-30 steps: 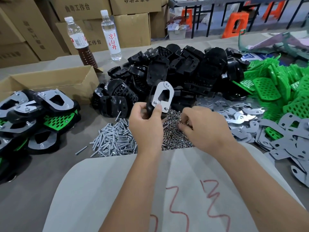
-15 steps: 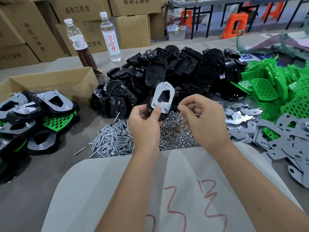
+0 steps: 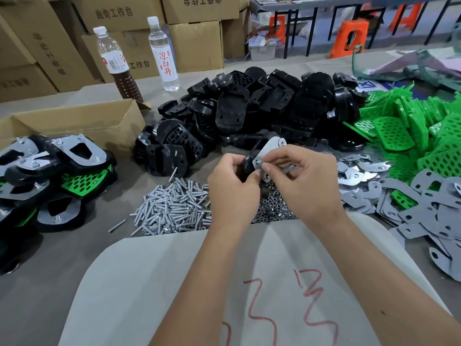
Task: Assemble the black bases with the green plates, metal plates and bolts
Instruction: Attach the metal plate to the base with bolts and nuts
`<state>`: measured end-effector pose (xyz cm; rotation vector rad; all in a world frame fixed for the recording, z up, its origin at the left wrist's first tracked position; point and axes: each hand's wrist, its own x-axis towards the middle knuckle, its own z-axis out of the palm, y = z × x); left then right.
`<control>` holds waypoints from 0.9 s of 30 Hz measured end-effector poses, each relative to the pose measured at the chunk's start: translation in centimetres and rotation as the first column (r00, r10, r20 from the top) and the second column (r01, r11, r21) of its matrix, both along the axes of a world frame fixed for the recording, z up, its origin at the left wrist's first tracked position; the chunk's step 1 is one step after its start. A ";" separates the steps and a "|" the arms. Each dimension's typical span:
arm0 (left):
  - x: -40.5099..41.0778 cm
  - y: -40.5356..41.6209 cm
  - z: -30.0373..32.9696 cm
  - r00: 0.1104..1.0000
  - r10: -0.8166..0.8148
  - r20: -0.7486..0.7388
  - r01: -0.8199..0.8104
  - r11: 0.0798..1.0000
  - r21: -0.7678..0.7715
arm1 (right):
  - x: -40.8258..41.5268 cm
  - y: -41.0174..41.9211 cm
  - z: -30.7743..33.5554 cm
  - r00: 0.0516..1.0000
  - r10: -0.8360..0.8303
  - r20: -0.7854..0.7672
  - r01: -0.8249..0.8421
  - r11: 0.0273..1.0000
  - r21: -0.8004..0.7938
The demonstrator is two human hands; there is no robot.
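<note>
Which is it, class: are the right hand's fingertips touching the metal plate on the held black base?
Touching: the head view shows right hand fingertips pressed on the metal plate.

Your clear water bottle (image 3: 163, 52) label reads 凉白开 in red. Cardboard boxes (image 3: 113, 13) behind show 工作台, one print upside down. Red scrawl on the white sheet (image 3: 274, 283) is unreadable.

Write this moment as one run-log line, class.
left hand: grips black base with metal plate | right hand: pinches at plate's bolt hole | nuts pile: beneath hands

Stacked cardboard boxes (image 3: 194, 33), orange stools (image 3: 349, 38), grey table (image 3: 37, 283)
</note>
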<state>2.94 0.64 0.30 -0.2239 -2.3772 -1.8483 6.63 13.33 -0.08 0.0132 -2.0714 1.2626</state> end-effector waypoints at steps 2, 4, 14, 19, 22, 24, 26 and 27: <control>0.0 0.0 -0.2 1.000 -0.007 -0.021 0.006 1.000 -0.021 | 0.0 0.0 0.1 1.000 -0.018 -0.005 0.018 0.998 0.055; 0.0 0.0 -0.4 0.999 -0.011 -0.040 0.009 0.999 -0.039 | 0.0 0.0 0.1 1.000 -0.007 -0.005 0.007 0.996 0.088; 0.2 0.1 -0.8 0.997 -0.076 -0.023 0.075 0.997 -0.028 | -0.3 1.0 -0.3 0.993 0.091 0.078 -0.078 0.983 -0.166; 0.4 0.3 -0.8 0.997 -0.064 -0.031 0.065 0.997 0.029 | -0.5 0.9 -0.6 0.994 0.073 0.086 -0.056 0.981 -0.184; 0.5 0.3 -0.8 0.998 -0.042 -0.055 0.044 0.998 0.045 | -0.4 0.7 -0.5 0.992 0.099 0.082 -0.078 0.971 -0.228; 0.6 0.3 -0.8 0.997 -0.039 -0.059 0.042 0.998 0.051 | -0.4 0.5 -0.5 0.992 0.096 0.077 -0.076 0.971 -0.227; 0.6 0.3 -0.7 0.998 -0.040 -0.056 0.043 0.997 0.058 | -0.3 0.4 -0.4 0.995 0.072 0.074 -0.056 0.978 -0.201; 0.5 0.3 -0.7 0.998 -0.040 -0.053 0.043 0.997 0.060 | -0.2 0.3 -0.4 0.996 0.059 0.073 -0.045 0.983 -0.176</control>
